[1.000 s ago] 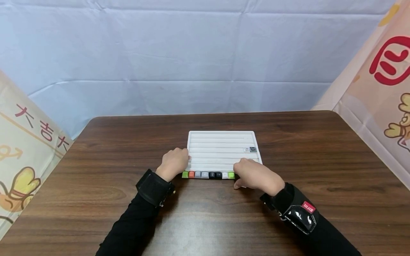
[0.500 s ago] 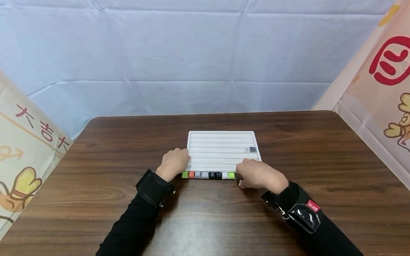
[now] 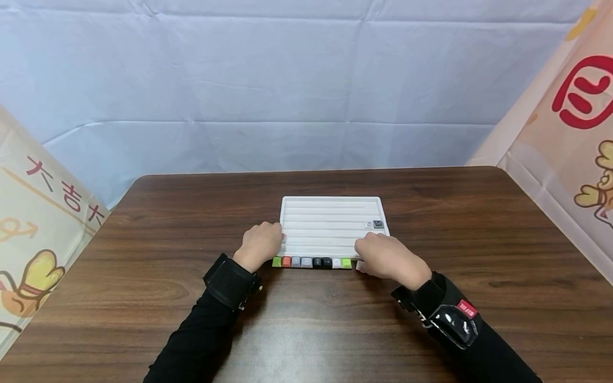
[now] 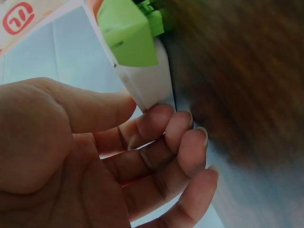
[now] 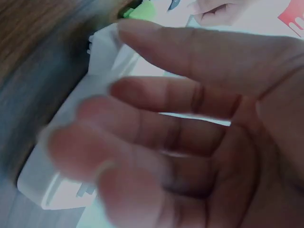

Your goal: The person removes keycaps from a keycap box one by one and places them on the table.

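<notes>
A white ridged tray [image 3: 330,226] lies on the table, with a row of coloured keycaps [image 3: 306,262] along its front edge. My left hand [image 3: 260,246] grips the tray's front left corner; in the left wrist view the thumb and fingertips close on the white edge beside a green keycap [image 4: 128,35]. At the row's right end my right hand [image 3: 390,258] holds a whitish keycap [image 5: 102,50] against the front edge. In the right wrist view the thumb touches this keycap, while the other fingers are curled over the tray and blurred.
A white and a dark keycap [image 3: 378,224] sit together on the tray's right side. The brown wooden table [image 3: 182,213] extends around the tray. Pale blue cloth [image 3: 268,90] hangs behind it, with printed cloths at both sides.
My right hand has shifted slightly right, then forward, bringing the whitish keycap up to the tray's front edge. The left hand and the tray have stayed in place.
</notes>
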Available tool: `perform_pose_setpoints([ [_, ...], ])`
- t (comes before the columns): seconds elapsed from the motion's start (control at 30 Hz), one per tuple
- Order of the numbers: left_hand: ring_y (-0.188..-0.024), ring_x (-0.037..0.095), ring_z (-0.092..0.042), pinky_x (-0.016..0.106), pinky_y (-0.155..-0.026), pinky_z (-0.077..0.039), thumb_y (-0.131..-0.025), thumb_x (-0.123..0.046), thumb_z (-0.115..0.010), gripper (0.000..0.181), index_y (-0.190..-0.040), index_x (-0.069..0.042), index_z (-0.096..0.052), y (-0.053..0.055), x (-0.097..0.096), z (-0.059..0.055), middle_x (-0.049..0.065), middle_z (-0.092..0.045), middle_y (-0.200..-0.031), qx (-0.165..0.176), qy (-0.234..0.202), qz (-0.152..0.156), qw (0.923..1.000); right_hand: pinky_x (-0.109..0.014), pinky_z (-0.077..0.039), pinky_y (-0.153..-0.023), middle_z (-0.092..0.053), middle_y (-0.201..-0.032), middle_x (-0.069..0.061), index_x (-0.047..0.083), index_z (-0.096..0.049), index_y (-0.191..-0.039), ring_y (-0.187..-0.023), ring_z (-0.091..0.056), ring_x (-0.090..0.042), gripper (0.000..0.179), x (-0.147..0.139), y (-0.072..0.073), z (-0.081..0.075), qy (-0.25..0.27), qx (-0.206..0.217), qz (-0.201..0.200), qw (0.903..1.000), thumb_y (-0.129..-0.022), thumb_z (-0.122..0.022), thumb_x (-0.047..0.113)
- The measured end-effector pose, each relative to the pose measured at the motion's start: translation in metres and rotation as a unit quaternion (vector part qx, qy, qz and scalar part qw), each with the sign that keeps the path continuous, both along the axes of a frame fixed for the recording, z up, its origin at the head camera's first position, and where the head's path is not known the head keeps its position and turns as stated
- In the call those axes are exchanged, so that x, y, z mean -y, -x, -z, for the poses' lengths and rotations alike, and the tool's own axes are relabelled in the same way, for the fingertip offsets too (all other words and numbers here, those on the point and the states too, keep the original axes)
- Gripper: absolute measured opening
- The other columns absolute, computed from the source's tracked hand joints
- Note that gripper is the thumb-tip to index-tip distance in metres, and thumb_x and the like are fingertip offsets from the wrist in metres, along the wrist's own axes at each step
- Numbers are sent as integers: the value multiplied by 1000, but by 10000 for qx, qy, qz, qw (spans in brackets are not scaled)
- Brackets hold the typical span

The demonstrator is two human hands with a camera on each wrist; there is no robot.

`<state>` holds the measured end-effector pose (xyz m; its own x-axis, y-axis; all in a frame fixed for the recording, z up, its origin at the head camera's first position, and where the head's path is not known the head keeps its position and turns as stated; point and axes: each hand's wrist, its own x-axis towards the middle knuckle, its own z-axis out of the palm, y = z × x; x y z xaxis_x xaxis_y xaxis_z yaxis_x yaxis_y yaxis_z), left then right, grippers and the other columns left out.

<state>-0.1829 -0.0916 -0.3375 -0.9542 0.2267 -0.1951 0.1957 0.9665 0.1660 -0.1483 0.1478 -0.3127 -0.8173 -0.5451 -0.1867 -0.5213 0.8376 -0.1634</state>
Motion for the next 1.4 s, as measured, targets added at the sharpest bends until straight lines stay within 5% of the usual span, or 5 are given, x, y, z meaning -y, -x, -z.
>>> perform_pose_setpoints([
  [0.7, -58, 21, -50, 32, -53, -38, -97, -21, -47, 26, -100, 0, -61, 0, 0, 0, 7, -50, -67, 13, 9, 6, 10000, -26, -32, -46, -45, -54, 0, 10, -53, -60, -50, -35, -12, 25, 2, 2, 4, -70, -29, -15, 10000, -80, -65, 3],
  [1.4, -58, 21, -49, 32, -52, -36, -97, -21, -46, 26, -100, 0, -61, 1, -1, 1, 7, -50, -67, 18, 34, -10, 10000, -26, -31, -47, -43, -54, 2, 11, -50, -60, -50, -35, -12, 28, 1, 3, -1, -230, 217, 105, 9994, -80, -69, 9],
])
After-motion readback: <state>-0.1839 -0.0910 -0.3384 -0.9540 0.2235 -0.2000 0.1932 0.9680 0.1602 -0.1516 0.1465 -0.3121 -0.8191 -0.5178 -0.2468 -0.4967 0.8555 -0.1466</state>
